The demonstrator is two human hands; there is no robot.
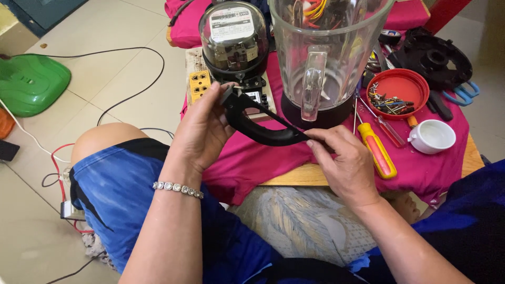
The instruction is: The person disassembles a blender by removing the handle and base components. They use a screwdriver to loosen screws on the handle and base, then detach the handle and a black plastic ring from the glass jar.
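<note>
While gripped, handle (263,123) near jar (323,58).

We see bright, even daylight, soft shadows, glare on the blender jar (321,50), and slight wide-angle stretching at the edges.

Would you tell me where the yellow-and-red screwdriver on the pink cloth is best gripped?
Probably the thick yellow-and-red handle of the screwdriver, taken from above: it lies flat on the pink cloth, its thin shaft pointing away, beside the right hand.

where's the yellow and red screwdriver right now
In the head view, the screwdriver lies on the pink cloth, just right of the right hand, below the red lid.
</note>
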